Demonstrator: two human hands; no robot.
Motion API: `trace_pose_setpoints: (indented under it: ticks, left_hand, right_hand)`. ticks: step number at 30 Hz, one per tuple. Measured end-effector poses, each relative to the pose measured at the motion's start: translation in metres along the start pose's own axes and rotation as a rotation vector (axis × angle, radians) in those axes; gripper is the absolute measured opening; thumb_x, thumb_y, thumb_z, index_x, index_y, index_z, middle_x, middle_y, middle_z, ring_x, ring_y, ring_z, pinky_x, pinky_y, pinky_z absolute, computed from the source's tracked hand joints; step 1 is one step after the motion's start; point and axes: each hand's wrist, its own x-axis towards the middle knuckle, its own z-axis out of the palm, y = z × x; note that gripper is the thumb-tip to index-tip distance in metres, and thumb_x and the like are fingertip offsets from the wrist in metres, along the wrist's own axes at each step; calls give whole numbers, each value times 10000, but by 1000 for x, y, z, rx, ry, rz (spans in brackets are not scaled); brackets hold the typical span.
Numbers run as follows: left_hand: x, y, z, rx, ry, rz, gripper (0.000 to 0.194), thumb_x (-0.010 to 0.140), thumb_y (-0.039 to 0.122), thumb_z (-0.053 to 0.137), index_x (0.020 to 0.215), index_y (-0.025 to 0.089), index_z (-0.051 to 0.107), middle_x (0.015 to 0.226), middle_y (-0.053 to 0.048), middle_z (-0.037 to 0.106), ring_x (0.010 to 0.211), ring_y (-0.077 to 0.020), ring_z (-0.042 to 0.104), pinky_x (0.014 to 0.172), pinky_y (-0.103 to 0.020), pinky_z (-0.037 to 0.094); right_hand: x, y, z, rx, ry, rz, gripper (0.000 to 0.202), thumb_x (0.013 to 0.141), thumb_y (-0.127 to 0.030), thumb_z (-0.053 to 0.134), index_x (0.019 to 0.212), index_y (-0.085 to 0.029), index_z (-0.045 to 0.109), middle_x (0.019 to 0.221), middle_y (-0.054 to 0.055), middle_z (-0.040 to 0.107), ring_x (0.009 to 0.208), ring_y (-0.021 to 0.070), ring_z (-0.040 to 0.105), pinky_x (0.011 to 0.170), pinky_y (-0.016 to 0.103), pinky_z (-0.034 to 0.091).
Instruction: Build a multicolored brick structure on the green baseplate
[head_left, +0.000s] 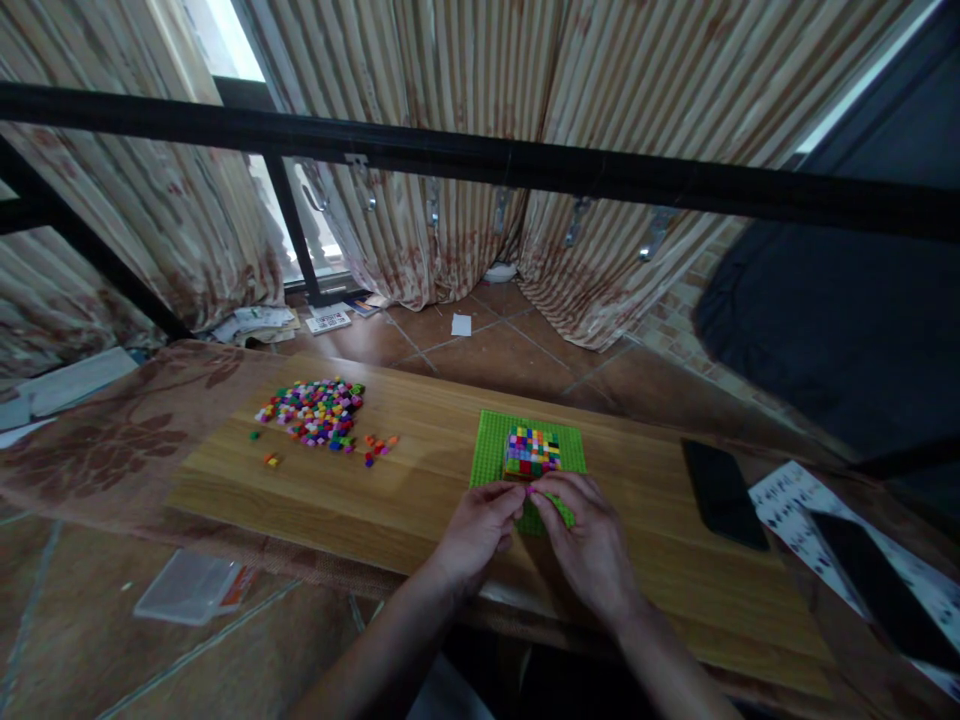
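Observation:
A green baseplate (489,440) lies on the wooden board, bearing a block of many-coloured toy bricks (534,450). My two hands meet just over its near edge. Between the thumb and finger of my right hand (589,535) is a tiny pink brick (531,490). My left hand (480,525) is closed in a pinch, its fingertips right beside that brick; whatever they hold is hidden. Both hands cover part of the baseplate's near side.
A heap of loose bricks (319,410) lies on the left of the wooden board (427,450), with a few strays (379,448) beside it. To the right are a black phone-like slab (724,493), a printed sheet (799,500) and another dark device (885,585). A black rail (465,150) crosses beyond.

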Motion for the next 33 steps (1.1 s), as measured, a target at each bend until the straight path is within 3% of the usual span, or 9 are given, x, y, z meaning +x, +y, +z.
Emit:
trace_pose_setpoints:
  ticks: [5,11,16,24,33]
  left_hand:
    - [17,-1,-4,278,165,278,264,766,333,634,954,164,708,601,34,528,576,-111,438,573,-234,335]
    - [29,0,-4,481,137,394,317,808,236,547,1088,211,694,824,-22,690,766,-187,601,768,-290,451]
    - [30,3,3,528,27,418,368,818,188,509,1146,232,671,1052,-39,713,961,-229,634,921,-329,447]
    - [29,0,5,659,58,430,373,873,240,478,1212,226,633,1210,-74,665,1093,-263,613,1009,-370,402]
    - [28,-3,6,639,100,405,378,859,252,512,1220,228,624,1145,-83,692,1059,-269,623,991,-369,404]
  right_hand:
    - [29,15,10,-189,60,-42,213,925,-298,498,901,-197,684,976,74,647,934,213,548,833,360,464]
    - [40,23,24,-326,31,-40,238,903,-251,468,868,-203,699,983,84,629,915,226,505,798,366,443]
    - [40,20,27,-392,67,-5,226,868,-215,486,829,-206,709,987,86,637,917,231,498,805,373,432]
    - [35,15,22,-403,112,40,216,868,-192,507,913,-181,718,1020,92,646,925,225,509,813,353,443]
    - [27,12,22,-564,12,-29,275,917,-200,449,1013,-196,706,1116,114,630,940,259,494,807,395,420]
